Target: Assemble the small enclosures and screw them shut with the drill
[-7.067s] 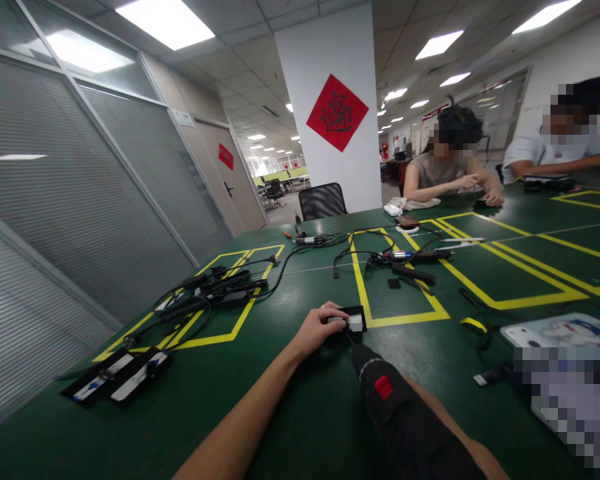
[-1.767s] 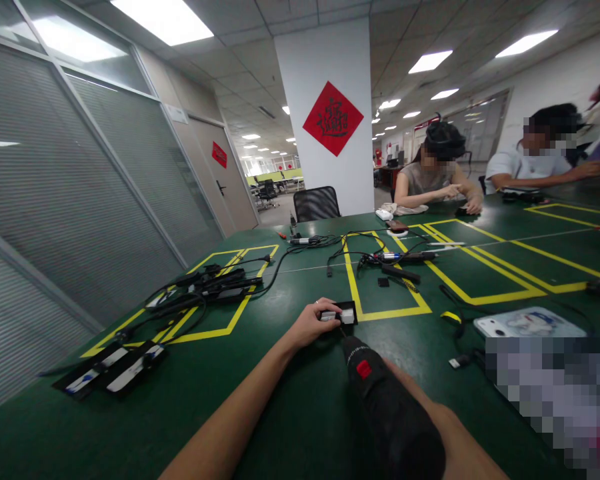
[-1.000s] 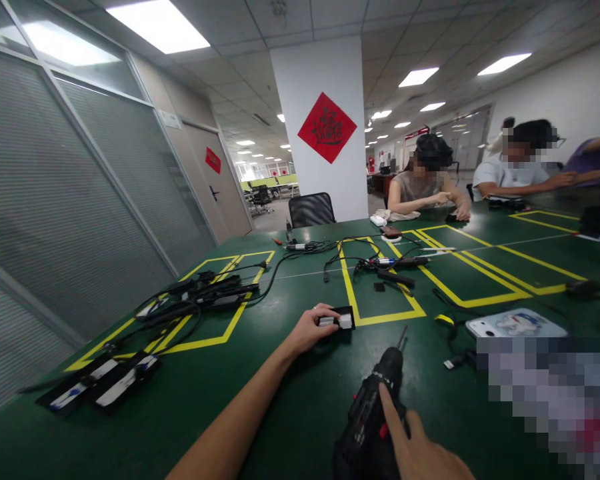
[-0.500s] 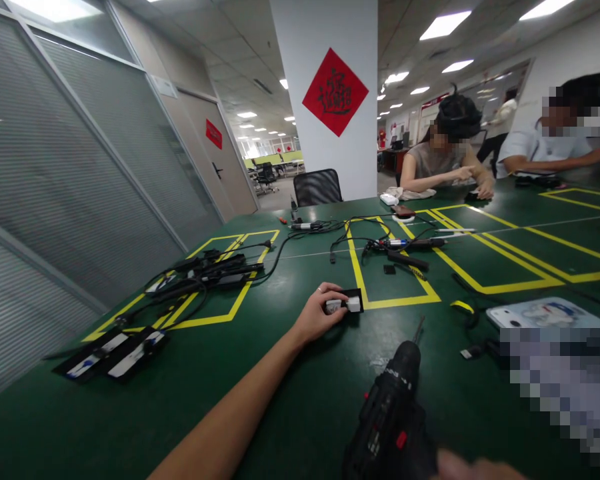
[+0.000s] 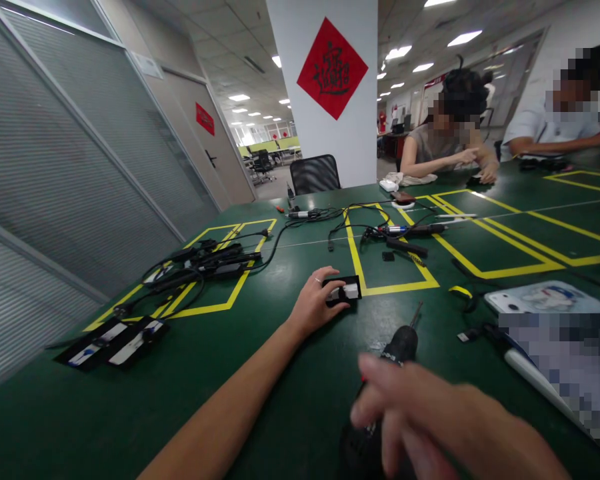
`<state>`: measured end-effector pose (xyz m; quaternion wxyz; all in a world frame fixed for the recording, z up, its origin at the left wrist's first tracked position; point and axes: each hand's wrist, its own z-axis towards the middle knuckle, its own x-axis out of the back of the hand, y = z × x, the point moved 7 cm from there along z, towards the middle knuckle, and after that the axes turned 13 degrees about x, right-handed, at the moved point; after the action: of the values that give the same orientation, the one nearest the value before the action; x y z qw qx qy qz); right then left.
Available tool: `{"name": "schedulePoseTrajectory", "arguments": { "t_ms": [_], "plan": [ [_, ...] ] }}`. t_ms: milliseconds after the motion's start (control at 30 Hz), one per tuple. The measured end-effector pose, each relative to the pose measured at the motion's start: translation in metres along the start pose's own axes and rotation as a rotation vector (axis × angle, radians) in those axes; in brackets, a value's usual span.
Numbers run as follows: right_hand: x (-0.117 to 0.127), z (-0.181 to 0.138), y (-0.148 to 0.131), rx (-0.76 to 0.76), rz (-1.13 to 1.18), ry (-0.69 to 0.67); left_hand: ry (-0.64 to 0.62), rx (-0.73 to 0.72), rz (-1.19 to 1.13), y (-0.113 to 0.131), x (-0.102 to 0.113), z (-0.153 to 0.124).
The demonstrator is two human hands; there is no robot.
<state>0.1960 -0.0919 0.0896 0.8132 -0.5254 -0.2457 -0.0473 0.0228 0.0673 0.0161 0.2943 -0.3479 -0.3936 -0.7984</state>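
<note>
My left hand rests on the table with thumb and fingers bent around the left end of a small black plate. White blocks sit on that plate, partly covered by my fingers. A black power drill lies in front of me, its thin bit pointing away toward the upper right. Over the drill's body hovers my right hand, blurred, with its fingers stretched apart and not wrapped round the handle. The hand hides much of the drill's middle and grip.
Two black strips with white inserts lie at left, below a pile of black cables. More cables and a pen-like tool lie beyond the plate. A patterned tablet-like case is at right. Two people sit across the green table.
My right hand has come in from the lower right edge and moved left over the drill. My left hand stays at the plate, its fingers slightly more spread. The view has tilted slightly.
</note>
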Motion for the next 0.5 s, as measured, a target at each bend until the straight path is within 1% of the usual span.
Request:
{"name": "schedulePoseTrajectory", "arguments": {
  "t_ms": [67, 100, 200, 267, 367, 500],
  "plan": [
    [0.000, 0.029, -0.011, 0.174, -0.087, 0.019, -0.006, -0.020, 0.027, 0.001, -0.001, -0.001],
    [-0.003, 0.045, -0.008, 0.207, -0.109, 0.023, -0.012, -0.021, 0.039, 0.001, -0.002, -0.002],
    [-0.008, 0.089, 0.026, 0.135, -0.214, 0.100, -0.034, -0.001, 0.061, -0.001, -0.003, -0.003],
    [-0.017, 0.108, 0.052, 0.094, -0.289, 0.103, -0.051, -0.010, 0.077, -0.002, -0.003, -0.004],
    [-0.033, 0.117, 0.078, 0.089, -0.328, 0.078, -0.074, -0.060, 0.145, -0.004, -0.003, -0.006],
    [-0.048, 0.112, 0.088, 0.123, -0.411, 0.021, -0.103, -0.171, 0.270, 0.001, -0.005, -0.008]
  ]
}}
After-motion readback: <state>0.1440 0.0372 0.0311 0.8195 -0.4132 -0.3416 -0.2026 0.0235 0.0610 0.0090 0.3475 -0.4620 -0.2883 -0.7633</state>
